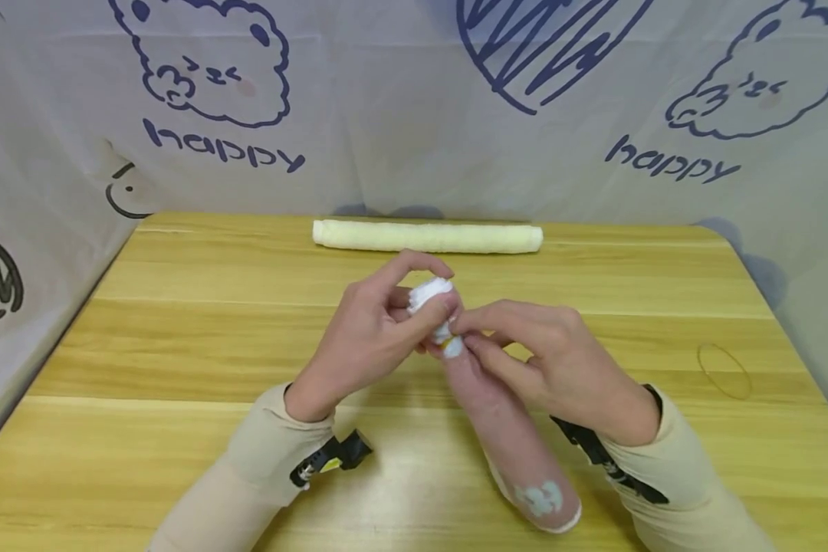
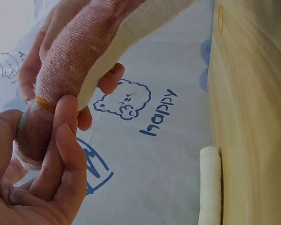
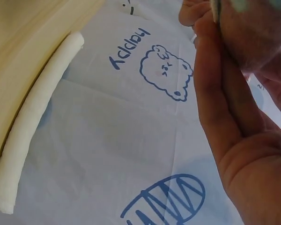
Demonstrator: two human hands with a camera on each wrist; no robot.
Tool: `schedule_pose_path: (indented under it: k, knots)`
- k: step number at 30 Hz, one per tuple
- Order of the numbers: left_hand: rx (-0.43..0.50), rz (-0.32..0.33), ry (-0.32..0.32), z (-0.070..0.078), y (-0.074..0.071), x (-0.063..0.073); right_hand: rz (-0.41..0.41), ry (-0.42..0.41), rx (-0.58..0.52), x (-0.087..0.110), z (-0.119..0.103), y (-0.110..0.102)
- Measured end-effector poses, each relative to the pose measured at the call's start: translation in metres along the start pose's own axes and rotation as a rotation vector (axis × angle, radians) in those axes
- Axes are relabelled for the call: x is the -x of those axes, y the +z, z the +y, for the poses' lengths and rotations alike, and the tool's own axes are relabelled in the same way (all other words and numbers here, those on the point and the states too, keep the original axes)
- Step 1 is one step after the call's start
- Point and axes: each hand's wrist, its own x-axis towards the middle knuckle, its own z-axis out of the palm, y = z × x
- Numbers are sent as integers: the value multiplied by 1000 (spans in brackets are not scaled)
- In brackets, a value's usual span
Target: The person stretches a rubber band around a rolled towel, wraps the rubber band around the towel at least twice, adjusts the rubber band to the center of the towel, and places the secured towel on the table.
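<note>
A pink rolled towel (image 1: 507,437) with pale patches and a white underside slants from the table's middle toward the front. My left hand (image 1: 369,337) grips its far end, where a white bunched tip (image 1: 431,291) shows between thumb and fingers. Close by, my right hand (image 1: 559,353) pinches the roll with thumb and fingertips, just below the left thumb. In the left wrist view, a yellow-orange rubber band (image 2: 45,103) circles the towel near that end, between the two hands. The right wrist view shows the right fingers against the towel, its far side hidden.
A pale yellow rolled towel (image 1: 428,236) lies along the table's back edge. On the right of the wooden table (image 1: 179,322) rests a loose thin rubber band (image 1: 723,371). A white printed cloth (image 1: 386,115) hangs behind the table.
</note>
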Motion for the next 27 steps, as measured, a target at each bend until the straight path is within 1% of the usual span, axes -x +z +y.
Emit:
schedule_pose_path:
  k: [6, 10, 12, 15, 18, 20, 23, 27]
  knots:
    - [-15, 19, 22, 1, 4, 1, 7, 8, 71, 0, 1, 3]
    - [-19, 16, 28, 0, 6, 0, 10, 21, 46, 1, 1, 3]
    - [-38, 14, 37, 0, 8, 0, 10, 33, 40, 2, 0, 2]
    - [-82, 22, 61, -2, 10, 0, 8, 42, 79, 3, -1, 2]
    - [-106, 43, 79, -4, 12, 0, -9, 53, 126, 2, -2, 4]
    - [-113, 52, 88, -5, 13, 0, -27, 59, 138, 2, -2, 5]
    - [-109, 56, 93, -6, 14, 0, -49, 61, 131, 1, 0, 5]
    - [-118, 68, 107, -7, 13, 0, -59, 49, 119, 1, 1, 5]
